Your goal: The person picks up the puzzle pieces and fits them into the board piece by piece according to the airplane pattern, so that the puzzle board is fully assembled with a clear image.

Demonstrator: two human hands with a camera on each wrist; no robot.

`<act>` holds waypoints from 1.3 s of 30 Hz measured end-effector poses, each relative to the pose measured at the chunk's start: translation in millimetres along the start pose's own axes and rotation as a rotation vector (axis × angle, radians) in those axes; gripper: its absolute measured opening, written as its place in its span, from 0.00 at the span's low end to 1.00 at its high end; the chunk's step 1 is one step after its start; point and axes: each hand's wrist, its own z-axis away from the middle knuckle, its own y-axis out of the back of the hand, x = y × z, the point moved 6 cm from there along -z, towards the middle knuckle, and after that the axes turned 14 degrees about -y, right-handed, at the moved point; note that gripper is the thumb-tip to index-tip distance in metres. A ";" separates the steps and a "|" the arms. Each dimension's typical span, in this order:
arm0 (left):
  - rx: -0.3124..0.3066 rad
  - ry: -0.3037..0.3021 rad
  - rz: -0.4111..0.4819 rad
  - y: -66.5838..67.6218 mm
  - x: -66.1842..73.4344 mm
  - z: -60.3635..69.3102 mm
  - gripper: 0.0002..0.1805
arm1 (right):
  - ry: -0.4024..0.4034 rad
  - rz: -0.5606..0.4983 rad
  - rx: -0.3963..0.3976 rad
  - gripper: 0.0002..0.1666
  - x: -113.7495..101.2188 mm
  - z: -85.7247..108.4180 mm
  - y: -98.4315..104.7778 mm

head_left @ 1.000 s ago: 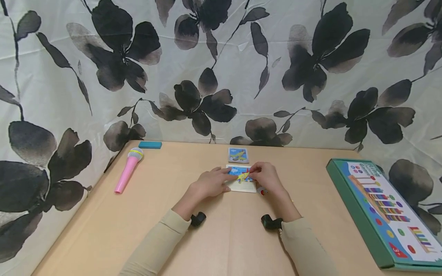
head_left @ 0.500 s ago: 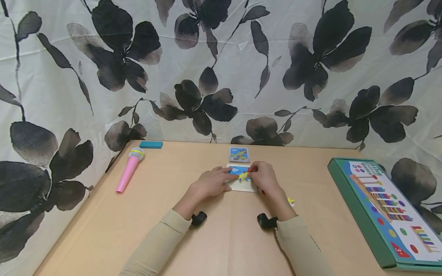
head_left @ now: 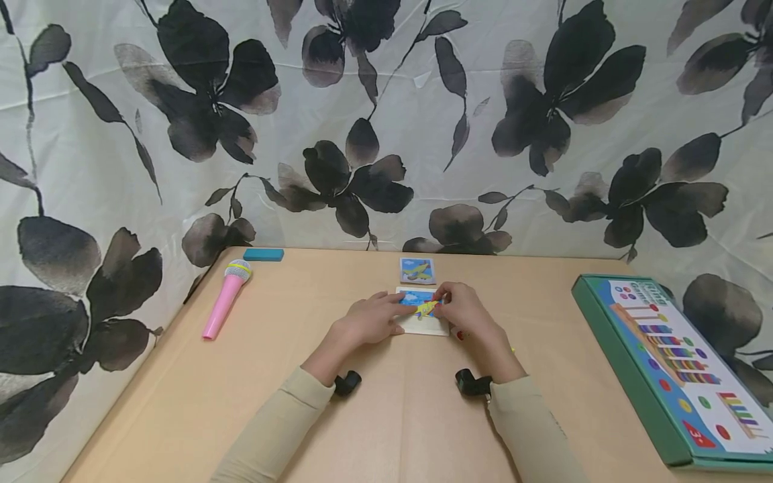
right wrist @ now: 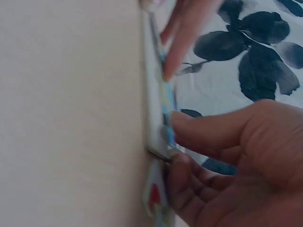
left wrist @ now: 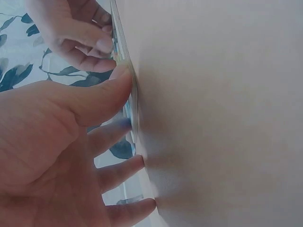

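Note:
A white-bordered board (head_left: 423, 327) with a blue and yellow picture lies flat on the table. My left hand (head_left: 368, 320) rests on its left side, fingers mostly straight, with the thumb at the near edge. At the board's right side, the curled thumb and fingers of my right hand (head_left: 471, 314) pinch a small piece over the picture; its outline is mostly hidden, with a bit of red at the fingertips. A loose piece with a red spot (right wrist: 154, 194) lies just beyond the board's corner in the right wrist view. Behind the board is a similar picture card (head_left: 417, 271).
On the left lie a pink microphone (head_left: 225, 302) and a blue block (head_left: 263, 254). A large green-sided box (head_left: 682, 362) lies at the right. Floral cloth (head_left: 447, 134) hangs behind the table. A bit of yellow (head_left: 512, 349) shows beside my right wrist.
My right hand and wrist moved slightly left, then back right, covering most of the yellow item beside the wrist. My left hand stays on the board.

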 end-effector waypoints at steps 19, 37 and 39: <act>0.013 -0.019 -0.009 0.4 1.4 -1.2 0.29 | 0.028 0.070 0.010 0.05 -2.5 4.4 1.6; 0.012 -0.094 0.080 2.5 -6.1 2.3 0.30 | -0.008 0.077 0.079 0.09 5.8 2.7 1.4; 0.021 -0.109 0.114 3.2 -8.5 4.0 0.30 | -0.006 0.069 0.068 0.10 6.7 2.4 0.5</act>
